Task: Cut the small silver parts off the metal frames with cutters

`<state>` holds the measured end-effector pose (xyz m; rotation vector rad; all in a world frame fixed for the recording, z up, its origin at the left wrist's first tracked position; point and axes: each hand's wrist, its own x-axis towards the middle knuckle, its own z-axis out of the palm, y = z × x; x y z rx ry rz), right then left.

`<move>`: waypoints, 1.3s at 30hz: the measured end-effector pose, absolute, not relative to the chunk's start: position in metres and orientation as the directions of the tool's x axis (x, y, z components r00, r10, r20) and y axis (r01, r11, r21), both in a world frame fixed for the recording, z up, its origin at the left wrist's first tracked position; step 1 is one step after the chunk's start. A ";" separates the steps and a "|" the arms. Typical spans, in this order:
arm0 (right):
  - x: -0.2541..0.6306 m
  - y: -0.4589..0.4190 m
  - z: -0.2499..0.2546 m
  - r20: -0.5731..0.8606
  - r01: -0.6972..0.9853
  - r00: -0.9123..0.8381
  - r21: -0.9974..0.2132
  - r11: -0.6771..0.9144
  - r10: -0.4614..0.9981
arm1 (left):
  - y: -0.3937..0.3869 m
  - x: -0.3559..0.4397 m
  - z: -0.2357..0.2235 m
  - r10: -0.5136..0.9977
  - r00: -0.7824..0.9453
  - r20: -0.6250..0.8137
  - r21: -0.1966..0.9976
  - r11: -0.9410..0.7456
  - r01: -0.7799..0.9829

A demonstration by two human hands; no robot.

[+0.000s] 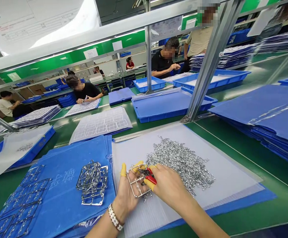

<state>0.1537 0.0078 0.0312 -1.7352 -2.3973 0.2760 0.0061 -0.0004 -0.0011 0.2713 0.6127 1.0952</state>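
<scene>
Clearly visible near the centre of the work area is a pale silver, glossy, rectangular openwork frame (137,181), tilted, with thin straight bars, a crossbar inside and small rounded knobs at its corners. Small shiny pieces show within its outline; their exact form is partly hidden by fingers. The left hand (127,195) cradles the frame in its upturned palm, yellow covering (123,169) on the thumb. The right hand (167,181) is closed round a red-handled hand tool (152,178), whose working end cannot be made out clearly. Behind and beside both hands, a heaped spread of small, bright silver elongated pieces (178,162) lies on translucent white sheets (134,150) upon the green counter (235,142). To the left, a jumbled stack of similar silver frames (93,181) rests on blue sheets (62,158).
</scene>
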 end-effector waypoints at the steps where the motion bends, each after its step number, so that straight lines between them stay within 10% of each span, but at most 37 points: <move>1: 0.153 0.008 0.030 0.033 0.918 -0.309 -0.253 0.307 0.951 | -0.001 0.006 0.000 0.886 0.330 -0.325 0.481 0.456 -0.749; 39: 0.166 0.013 0.033 -0.023 0.896 -0.325 -0.326 0.301 0.945 | -0.002 0.006 -0.017 0.946 0.207 -0.249 0.708 0.324 -0.628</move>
